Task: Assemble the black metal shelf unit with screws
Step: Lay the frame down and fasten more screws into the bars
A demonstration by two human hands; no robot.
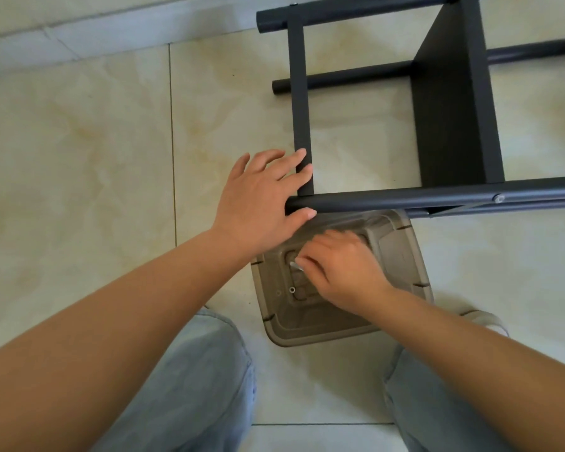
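Note:
The black metal shelf unit (pixel 450 109) lies on its side on the tiled floor, its tubes running to the right. My left hand (pixel 261 200) grips the near tube's end (pixel 372 201), fingers over the flat crossbar (pixel 302 93), thumb under the tube. My right hand (pixel 340 267) reaches into a brown plastic tray (pixel 402 249) below the frame and pinches a silver screw (pixel 295 265) at its fingertips. A small washer or nut (pixel 292 290) lies in the tray. A screw head (pixel 499 199) sits in the near tube.
My knees in light jeans (pixel 190 386) flank the tray. A shoe tip (pixel 486 318) shows at the right. A pale wall base (pixel 79 37) runs along the top left. Beige floor tiles (pixel 79 158) spread to the left.

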